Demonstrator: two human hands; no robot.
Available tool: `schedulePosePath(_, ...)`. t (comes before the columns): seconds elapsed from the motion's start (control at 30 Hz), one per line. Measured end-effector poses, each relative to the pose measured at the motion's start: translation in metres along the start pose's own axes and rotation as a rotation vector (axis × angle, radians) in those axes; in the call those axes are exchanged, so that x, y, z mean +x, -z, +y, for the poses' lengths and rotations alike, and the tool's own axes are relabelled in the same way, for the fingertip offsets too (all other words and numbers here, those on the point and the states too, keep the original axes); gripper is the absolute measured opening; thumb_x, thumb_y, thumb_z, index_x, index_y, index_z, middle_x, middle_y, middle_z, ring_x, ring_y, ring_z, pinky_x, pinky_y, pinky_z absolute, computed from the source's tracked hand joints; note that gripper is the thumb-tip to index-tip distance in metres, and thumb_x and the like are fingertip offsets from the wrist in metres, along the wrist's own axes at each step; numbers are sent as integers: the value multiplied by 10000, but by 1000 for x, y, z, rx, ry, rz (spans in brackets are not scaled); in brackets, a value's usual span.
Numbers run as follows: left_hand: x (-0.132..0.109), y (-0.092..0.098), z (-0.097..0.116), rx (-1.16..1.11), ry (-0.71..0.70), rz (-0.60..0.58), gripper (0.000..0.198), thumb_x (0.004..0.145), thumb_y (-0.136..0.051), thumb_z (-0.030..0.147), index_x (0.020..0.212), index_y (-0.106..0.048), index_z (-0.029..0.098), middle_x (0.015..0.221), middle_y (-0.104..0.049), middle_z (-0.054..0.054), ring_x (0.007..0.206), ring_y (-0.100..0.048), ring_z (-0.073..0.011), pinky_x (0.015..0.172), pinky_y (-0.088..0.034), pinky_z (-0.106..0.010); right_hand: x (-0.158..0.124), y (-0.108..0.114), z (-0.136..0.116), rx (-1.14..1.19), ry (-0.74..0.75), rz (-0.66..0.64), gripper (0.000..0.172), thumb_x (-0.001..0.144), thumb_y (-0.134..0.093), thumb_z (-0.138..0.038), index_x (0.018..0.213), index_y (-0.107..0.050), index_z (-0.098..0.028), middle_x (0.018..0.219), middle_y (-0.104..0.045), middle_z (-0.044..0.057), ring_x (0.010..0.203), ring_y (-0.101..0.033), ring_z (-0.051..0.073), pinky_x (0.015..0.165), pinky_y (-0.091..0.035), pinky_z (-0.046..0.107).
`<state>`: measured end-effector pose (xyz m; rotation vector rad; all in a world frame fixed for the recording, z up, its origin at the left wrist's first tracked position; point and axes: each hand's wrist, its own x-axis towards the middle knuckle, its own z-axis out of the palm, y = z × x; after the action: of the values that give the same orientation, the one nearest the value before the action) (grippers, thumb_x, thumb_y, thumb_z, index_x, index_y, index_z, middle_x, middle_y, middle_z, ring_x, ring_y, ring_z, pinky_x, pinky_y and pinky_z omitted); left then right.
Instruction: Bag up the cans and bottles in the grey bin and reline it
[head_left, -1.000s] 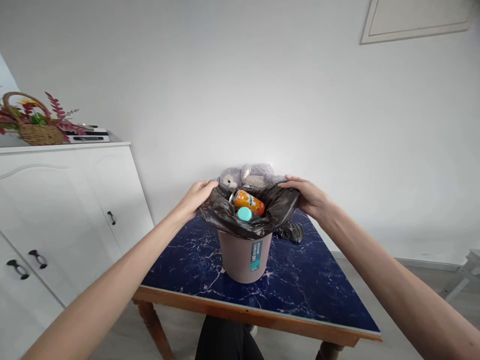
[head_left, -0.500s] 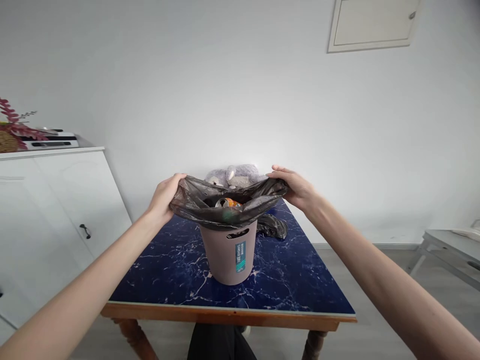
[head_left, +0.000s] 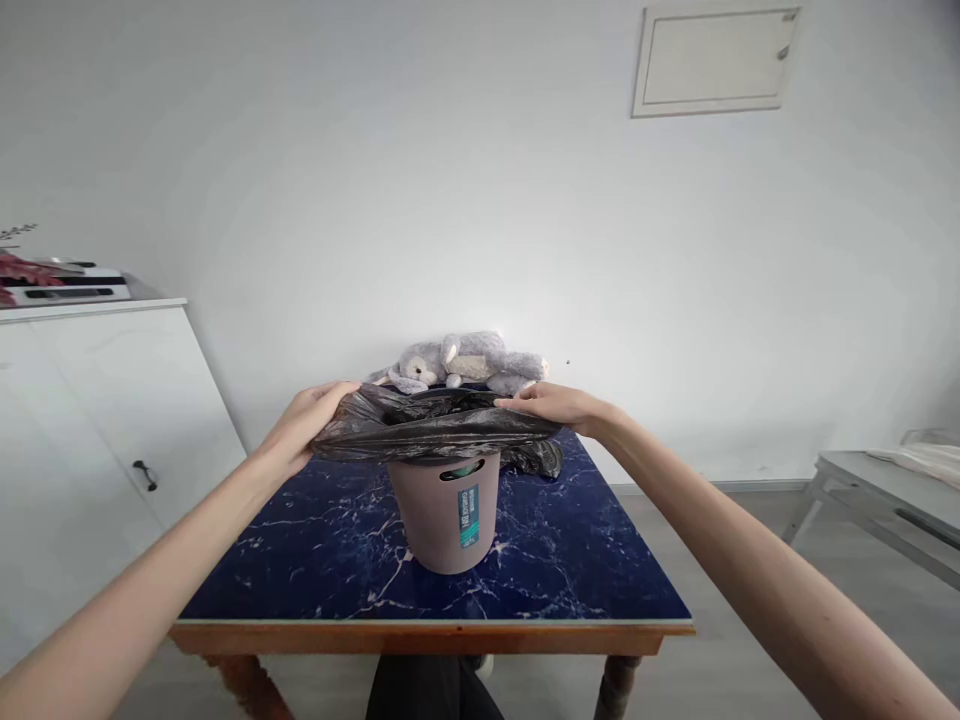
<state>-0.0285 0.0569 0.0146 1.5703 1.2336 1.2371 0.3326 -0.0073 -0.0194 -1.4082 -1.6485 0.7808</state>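
A pinkish garbage bin (head_left: 431, 515) with a teal label stands upright on the blue marbled table (head_left: 585, 560). Spread across its mouth is a black plastic bag (head_left: 435, 440), its edge stretched out to both sides. My left hand (head_left: 311, 420) is closed on the bag's left edge. On the right, my right hand (head_left: 555, 402) pinches the bag's other edge. The folds hide most of the bin's inside. A second dark plastic bundle (head_left: 536, 458) lies on the table just right of the bin.
Behind the bin, a grey plush toy (head_left: 472, 358) lies against the wall. A white cabinet (head_left: 112, 400) stands at the left, with a white device (head_left: 67, 288) on top. To the right is a grey side table (head_left: 885, 490) with cloth on it.
Both hands have lowered the bag's edge, and its mouth has flattened. The orange can visible inside before is now hidden. More of the plush toy shows. The camera view has shifted slightly.
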Motion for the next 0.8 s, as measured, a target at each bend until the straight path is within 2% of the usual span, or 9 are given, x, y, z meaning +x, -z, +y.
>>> schedulePosePath(0.1, 0, 0, 0, 57, 61, -68, 432, 721, -852, 567, 996, -845, 234, 979, -844, -82, 893, -790, -256, 647, -575, -245, 4, -1, -1, -27, -74, -41, 464, 759, -874, -558, 592, -614, -212, 643, -632, 18, 633, -555, 166, 611, -402, 329)
schedulePosePath(0.2, 1, 0, -3, 89, 82, -92, 478, 706, -866, 587, 1019, -843, 225, 982, -842, -94, 879, -786, -259, 644, -570, -255, 7, -6, 0, 53, -39, 28, 389, 834, -788, -537, 697, -633, -208, 713, -676, 29, 685, -610, 180, 638, -426, 322)
schedulePosePath(0.27, 1, -1, -6, 89, 51, -75, 471, 694, -879, 561, 1016, -835, 220, 951, -838, -93, 828, -778, -255, 616, -555, -259, 8, -11, 0, 111, -1, 84, 364, 863, -738, -543, 763, -632, -209, 780, -707, 37, 717, -639, 183, 640, -442, 311)
schedulePosePath(0.37, 0, -4, -11, 62, -25, -19, 391, 715, -865, 518, 958, -801, 219, 790, -802, -51, 672, -730, -214, 527, -486, -239, 11, -17, 1, 179, 68, 193, 385, 852, -718, -584, 807, -604, -219, 833, -725, 36, 730, -645, 179, 619, -452, 290)
schedulePosePath(0.43, -3, -7, -12, 17, -64, 9, 322, 736, -843, 498, 866, -746, 220, 677, -745, -13, 575, -673, -183, 489, -439, -226, 14, -19, 2, 205, 103, 265, 434, 823, -728, -637, 819, -587, -227, 808, -721, 27, 701, -633, 175, 592, -448, 278)
schedulePosePath(0.6, -5, -16, -9, -184, -182, 61, 327, 731, -841, 438, 739, -598, 220, 604, -630, 42, 506, -572, -125, 480, -405, -199, 19, -16, 3, 230, 166, 404, 529, 811, -699, -756, 861, -561, -248, 660, -658, -12, 578, -573, 160, 531, -420, 264)
schedulePosePath(0.7, -2, -20, -3, -266, -213, 107, 331, 746, -820, 393, 685, -543, 223, 533, -515, 74, 451, -469, -97, 430, -326, -187, 19, -8, -1, 138, 218, 506, 480, 866, -679, -717, 889, -586, -247, 600, -625, -25, 525, -519, 151, 529, -383, 268)
schedulePosePath(0.8, 2, -23, 4, -347, -239, 167, 288, 748, -804, 333, 660, -556, 213, 566, -540, 62, 494, -501, -101, 456, -362, -190, 18, 2, -7, -127, 314, 643, 391, 958, -619, -613, 870, -631, -232, 557, -605, -25, 489, -457, 139, 547, -341, 278)
